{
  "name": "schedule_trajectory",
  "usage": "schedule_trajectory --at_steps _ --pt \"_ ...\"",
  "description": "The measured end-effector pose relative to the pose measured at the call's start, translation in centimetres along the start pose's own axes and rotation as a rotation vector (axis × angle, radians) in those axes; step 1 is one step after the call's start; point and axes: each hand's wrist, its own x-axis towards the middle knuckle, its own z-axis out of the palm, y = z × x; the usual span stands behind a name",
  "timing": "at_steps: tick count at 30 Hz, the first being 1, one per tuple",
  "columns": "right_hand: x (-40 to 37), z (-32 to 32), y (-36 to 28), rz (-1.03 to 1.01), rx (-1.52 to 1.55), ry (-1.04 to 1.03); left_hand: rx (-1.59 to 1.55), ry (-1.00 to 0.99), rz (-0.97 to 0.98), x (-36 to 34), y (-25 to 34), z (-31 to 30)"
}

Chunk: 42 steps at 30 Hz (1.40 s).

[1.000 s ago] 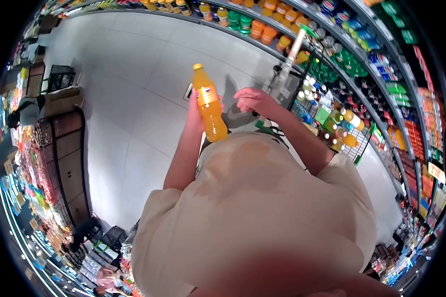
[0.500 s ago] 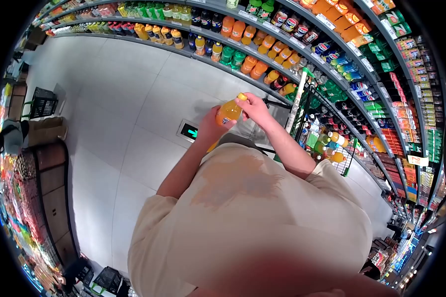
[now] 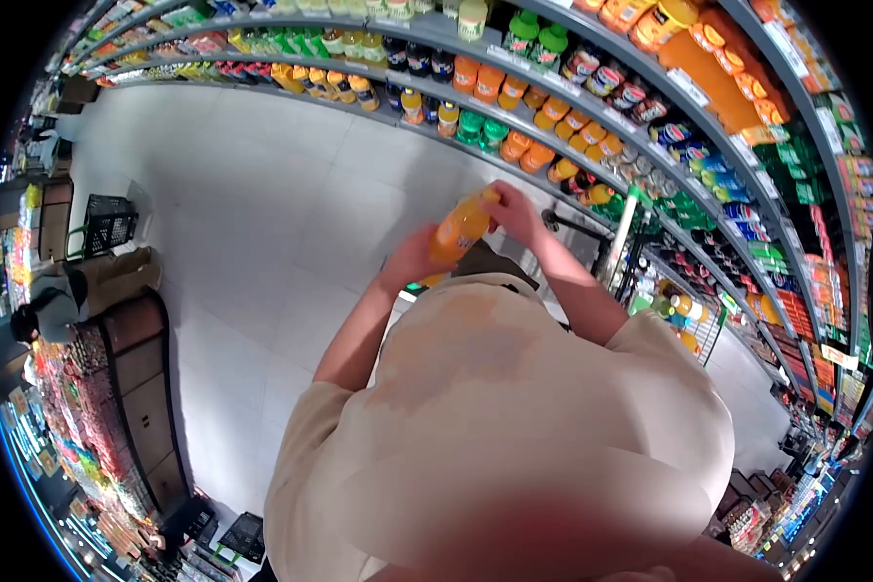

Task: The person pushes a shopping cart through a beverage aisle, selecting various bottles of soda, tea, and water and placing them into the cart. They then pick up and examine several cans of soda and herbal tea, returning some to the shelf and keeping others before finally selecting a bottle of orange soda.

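Note:
An orange drink bottle [image 3: 464, 229] is tilted in front of my chest, its yellow cap end up and to the right. My left hand [image 3: 413, 258] is wrapped round the bottle's lower part. At the cap end, the fingers of my right hand [image 3: 516, 211] are closed on the bottle; they hide most of the cap. A shopping cart [image 3: 618, 233] with a white and green handle is right of my right hand, with several bottles [image 3: 687, 308] in its basket.
Curved shelves [image 3: 543, 136] of drink bottles and cans run across the front and right. Black baskets [image 3: 107, 221] are on the grey floor [image 3: 242, 184] at the left, near a person in grey [image 3: 56, 306] beside a brown display counter [image 3: 144, 388].
The view has shifted, so shelves and cart appear lower and further right. Both hands still hold the bottle, which has moved slightly right in the picture.

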Motion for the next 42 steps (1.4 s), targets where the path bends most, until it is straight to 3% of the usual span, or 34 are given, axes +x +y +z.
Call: schedule_trajectory --at_steps 3,6,7,9,11,14,18,20,22,24,27,30,33,36,39,42 --pt "4.7 -2.4 -2.4 0.205 -0.120 -0.222 0.075 0.060 -0.050 3.4 1.2 -1.5" --pt "9.0 -4.1 -0.8 0.161 -0.154 -0.308 -0.073 0.028 -0.127 7.8 1.3 -3.0" --pt "10.1 -4.6 -0.3 0.155 -0.153 -0.264 0.063 0.168 0.049 9.6 -3.8 -1.6" --pt "12.0 -5.4 1.1 0.145 -0.160 -0.180 0.227 0.280 0.050 11.1 -7.8 -1.9" --pt "14.1 -6.5 3.0 0.078 -0.414 0.030 0.297 0.343 -0.053 11.8 -12.0 -2.0" --pt "17.0 -9.5 6.1 0.050 -0.572 0.347 0.059 0.235 -0.425 10.1 -15.9 -3.0" --pt "21.8 -14.0 11.6 -0.007 -0.535 0.730 0.063 0.178 -0.584 3.8 -23.2 -1.9" --pt "23.2 -15.4 11.2 0.000 -0.426 0.878 0.300 0.032 -0.542 0.3 -28.7 -0.7" --pt "24.4 -16.4 10.1 0.032 -0.386 0.954 0.465 -0.126 -0.265 -2.6 -30.5 -0.4" --pt "24.7 -16.6 9.8 0.041 -0.353 1.001 0.613 -0.360 -0.225 -4.2 -32.4 -0.2" --pt "25.8 -17.3 9.0 0.035 -0.314 1.004 0.542 -0.268 -0.287 -4.6 -30.1 -1.6" --pt "27.0 -17.9 10.0 -0.003 -0.347 1.013 0.300 -0.064 -0.450 -4.0 -20.9 -5.3" --pt "28.4 -18.2 9.8 0.141 -0.414 1.070 0.101 0.040 -0.683 -1.6 -22.6 -5.3" --pt "29.2 -18.2 8.9 0.160 -0.401 1.124 -0.044 0.180 -0.698 0.1 -22.1 -6.0" --pt "30.1 -18.7 9.3 -0.015 -0.402 1.104 -0.068 0.215 -0.663 1.0 -20.4 -6.8" --pt "31.4 -19.3 9.7 0.196 -0.477 1.109 -0.133 0.230 -0.678 0.9 -20.2 -6.7"
